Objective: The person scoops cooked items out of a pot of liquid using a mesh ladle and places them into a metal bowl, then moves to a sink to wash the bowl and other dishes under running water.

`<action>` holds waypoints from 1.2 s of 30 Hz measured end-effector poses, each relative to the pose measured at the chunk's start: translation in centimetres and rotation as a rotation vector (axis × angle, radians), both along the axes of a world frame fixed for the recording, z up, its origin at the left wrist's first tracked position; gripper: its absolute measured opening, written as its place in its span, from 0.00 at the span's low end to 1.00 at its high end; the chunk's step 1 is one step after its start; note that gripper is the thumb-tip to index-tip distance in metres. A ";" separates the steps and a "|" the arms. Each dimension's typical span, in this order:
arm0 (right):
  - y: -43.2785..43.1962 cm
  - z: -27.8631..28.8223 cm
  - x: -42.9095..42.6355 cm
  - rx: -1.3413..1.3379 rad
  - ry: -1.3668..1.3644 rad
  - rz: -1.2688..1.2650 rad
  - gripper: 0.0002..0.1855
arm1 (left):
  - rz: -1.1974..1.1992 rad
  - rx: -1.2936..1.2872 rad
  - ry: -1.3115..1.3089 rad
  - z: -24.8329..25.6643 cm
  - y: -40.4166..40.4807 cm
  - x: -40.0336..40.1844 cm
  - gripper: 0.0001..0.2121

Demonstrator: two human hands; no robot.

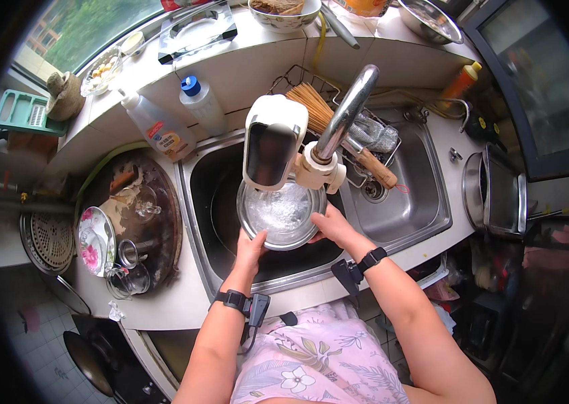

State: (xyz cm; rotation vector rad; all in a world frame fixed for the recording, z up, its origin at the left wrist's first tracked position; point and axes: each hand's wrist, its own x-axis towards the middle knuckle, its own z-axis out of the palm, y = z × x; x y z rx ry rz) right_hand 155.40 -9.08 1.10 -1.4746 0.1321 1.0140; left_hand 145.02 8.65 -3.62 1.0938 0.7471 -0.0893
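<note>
Both my hands hold a round metal bowl over the larger, dark sink basin. My left hand grips its near left rim, thumb on top. On the right rim is my right hand, its thumb also over the edge. Bubbling water fills the bowl beneath the faucet. A white faucet water filter with a dark front panel hides the bowl's far edge. It is fixed to the curved chrome faucet spout.
In the right basin stands a wire rack holding a bamboo brush and a wooden-handled tool. Left are a round wooden board, a floral plate and a glass jug. Bottles line the back wall.
</note>
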 end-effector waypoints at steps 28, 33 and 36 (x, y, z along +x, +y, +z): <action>-1.4 2.4 2.9 -0.179 0.184 0.302 0.08 | -1.188 1.694 -0.511 7.3 8.0 4.4 0.25; -1.4 0.5 2.7 -0.139 0.300 0.267 0.05 | -0.884 0.417 0.280 8.1 8.9 4.7 0.25; -0.8 -0.4 3.3 -0.045 0.208 0.416 0.06 | -0.807 0.075 0.357 7.9 9.5 2.5 0.19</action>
